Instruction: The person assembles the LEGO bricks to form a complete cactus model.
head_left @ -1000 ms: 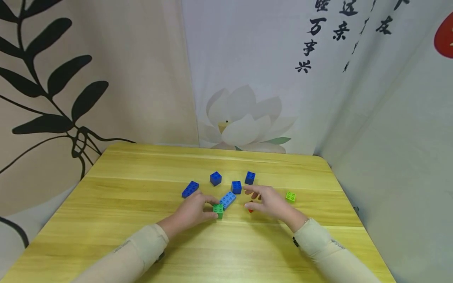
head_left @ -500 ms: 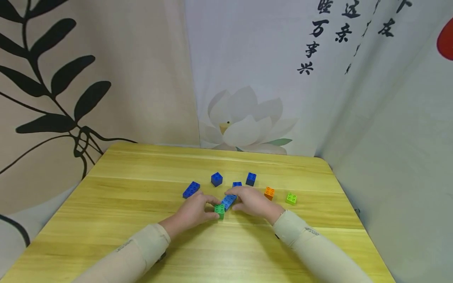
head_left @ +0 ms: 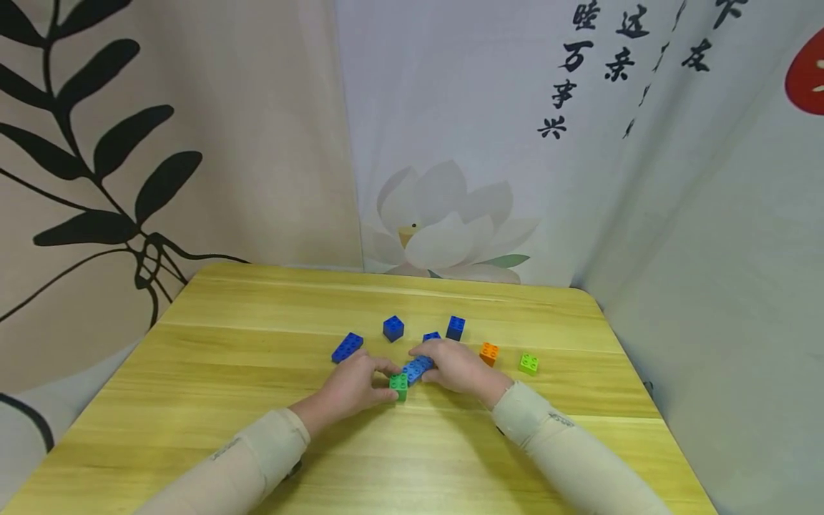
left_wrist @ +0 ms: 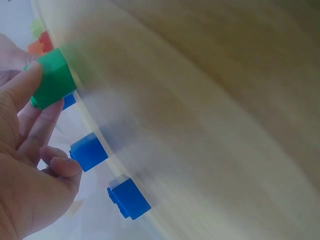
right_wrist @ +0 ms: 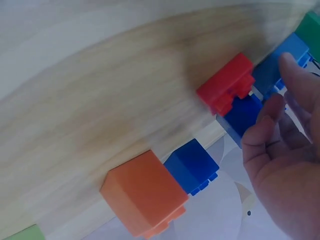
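My left hand point(head_left: 347, 388) pinches a green toy building brick point(head_left: 398, 387) between thumb and fingers. Touching or very near its far side is a longer light blue brick point(head_left: 417, 368), set at a slant. My right hand point(head_left: 458, 368) holds this light blue brick, with the thumb on the near side and the fingers beyond. A red brick point(right_wrist: 227, 84) lies just beside the right hand in the right wrist view; in the head view that hand hides it. Behind the right fingers a dark blue brick point(head_left: 432, 336) shows only its top.
Farther back on the wooden table point(head_left: 290, 300) stand two dark blue bricks point(head_left: 393, 328). A longer dark blue brick point(head_left: 347, 347) lies beyond the left hand. Right of the right hand are an orange brick point(head_left: 489, 354) and a lime green brick point(head_left: 528, 364).
My right hand has moved left from near the red brick to the light blue brick, uncovering the orange brick. The light blue brick has turned slightly. The left hand stays on the green brick.
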Demonstrator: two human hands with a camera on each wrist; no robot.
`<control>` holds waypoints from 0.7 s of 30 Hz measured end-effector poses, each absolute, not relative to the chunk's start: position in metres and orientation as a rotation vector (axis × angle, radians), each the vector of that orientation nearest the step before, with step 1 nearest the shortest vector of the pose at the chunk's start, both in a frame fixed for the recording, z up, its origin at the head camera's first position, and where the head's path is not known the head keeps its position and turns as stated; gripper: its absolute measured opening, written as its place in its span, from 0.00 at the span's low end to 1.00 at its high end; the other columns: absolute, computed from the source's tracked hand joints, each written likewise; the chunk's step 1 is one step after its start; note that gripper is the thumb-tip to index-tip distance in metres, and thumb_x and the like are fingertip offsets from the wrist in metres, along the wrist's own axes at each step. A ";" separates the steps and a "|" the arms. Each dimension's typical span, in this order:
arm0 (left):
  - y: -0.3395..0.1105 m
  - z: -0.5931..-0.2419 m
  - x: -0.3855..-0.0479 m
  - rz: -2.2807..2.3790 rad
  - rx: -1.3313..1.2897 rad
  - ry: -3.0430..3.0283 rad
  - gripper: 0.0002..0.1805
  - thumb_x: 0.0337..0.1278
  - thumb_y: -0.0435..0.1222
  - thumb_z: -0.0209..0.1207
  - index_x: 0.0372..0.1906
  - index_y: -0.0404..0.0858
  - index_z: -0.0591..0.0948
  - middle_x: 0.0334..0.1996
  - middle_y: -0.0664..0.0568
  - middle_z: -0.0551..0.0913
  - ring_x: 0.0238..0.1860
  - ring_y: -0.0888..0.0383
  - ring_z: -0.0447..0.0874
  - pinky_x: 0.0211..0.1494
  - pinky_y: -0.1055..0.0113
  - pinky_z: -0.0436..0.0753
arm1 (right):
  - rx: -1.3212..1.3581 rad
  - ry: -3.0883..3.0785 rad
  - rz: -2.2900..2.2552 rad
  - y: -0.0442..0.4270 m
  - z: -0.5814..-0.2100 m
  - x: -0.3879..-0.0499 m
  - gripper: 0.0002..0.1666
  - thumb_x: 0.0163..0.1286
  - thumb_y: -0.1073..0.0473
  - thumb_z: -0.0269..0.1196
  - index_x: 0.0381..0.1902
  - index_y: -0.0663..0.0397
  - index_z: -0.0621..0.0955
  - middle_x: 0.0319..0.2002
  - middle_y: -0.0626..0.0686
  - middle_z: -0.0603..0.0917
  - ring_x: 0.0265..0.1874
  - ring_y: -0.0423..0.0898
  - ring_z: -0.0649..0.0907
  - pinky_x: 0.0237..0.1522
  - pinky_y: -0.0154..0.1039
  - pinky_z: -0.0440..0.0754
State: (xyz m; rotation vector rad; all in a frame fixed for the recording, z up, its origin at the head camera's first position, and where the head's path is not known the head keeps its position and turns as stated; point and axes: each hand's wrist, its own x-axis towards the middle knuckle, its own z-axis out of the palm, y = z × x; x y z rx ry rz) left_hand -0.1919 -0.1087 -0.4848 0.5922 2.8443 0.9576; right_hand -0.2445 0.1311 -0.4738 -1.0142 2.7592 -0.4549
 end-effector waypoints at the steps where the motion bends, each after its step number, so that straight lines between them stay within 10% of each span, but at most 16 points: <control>1: -0.109 -0.485 -0.192 0.956 0.590 2.846 0.18 0.55 0.43 0.80 0.52 0.47 0.92 0.49 0.58 0.93 0.41 0.61 0.72 0.44 0.66 0.74 | -1.000 2.764 -0.451 0.132 -0.474 -0.244 0.28 0.74 0.55 0.72 0.69 0.47 0.82 0.68 0.48 0.85 0.69 0.49 0.83 0.71 0.50 0.81; 21: -0.105 -0.486 -0.198 0.959 0.583 2.832 0.18 0.57 0.43 0.79 0.52 0.48 0.92 0.48 0.60 0.92 0.42 0.61 0.75 0.42 0.67 0.75 | -1.040 2.873 -0.470 0.149 -0.483 -0.236 0.20 0.73 0.49 0.73 0.61 0.43 0.88 0.57 0.46 0.91 0.58 0.48 0.86 0.59 0.47 0.87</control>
